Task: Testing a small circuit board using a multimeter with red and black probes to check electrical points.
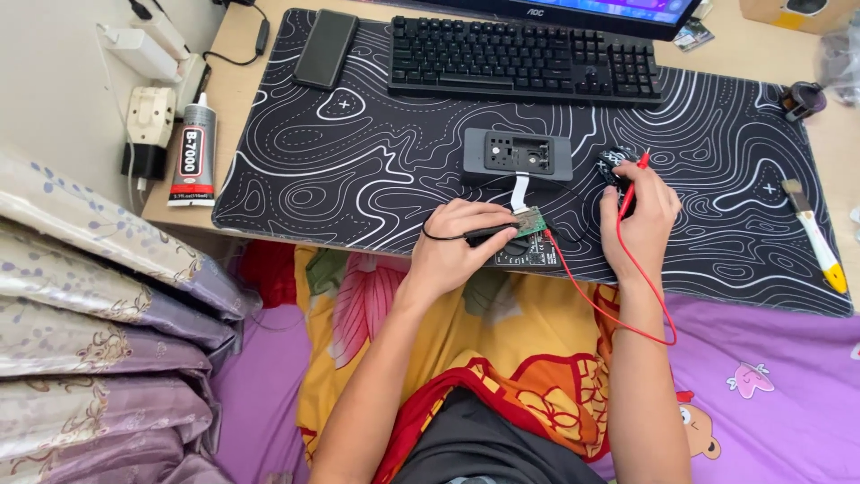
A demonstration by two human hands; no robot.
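Nearest the camera: patterned bedding [502, 358] under both forearms, at 6 o'clock. Black desk mat [358, 170] covers most of the desk, its near edge overhanging the lap; bare mat at 9 o'clock. Keyboard [524, 58] at 12 o'clock along the far edge. Grey housing [517, 154] at centre, ribbon running to a green circuit board [530, 221] at the near edge. Left hand [459, 242] closed around a black probe [488, 235], tip on the board. Right hand [638, 220] pinches a red probe [634, 184] against a small black part [614, 163]. Brush [813, 235] at 3 o'clock, glue tube [193, 154] at 9.
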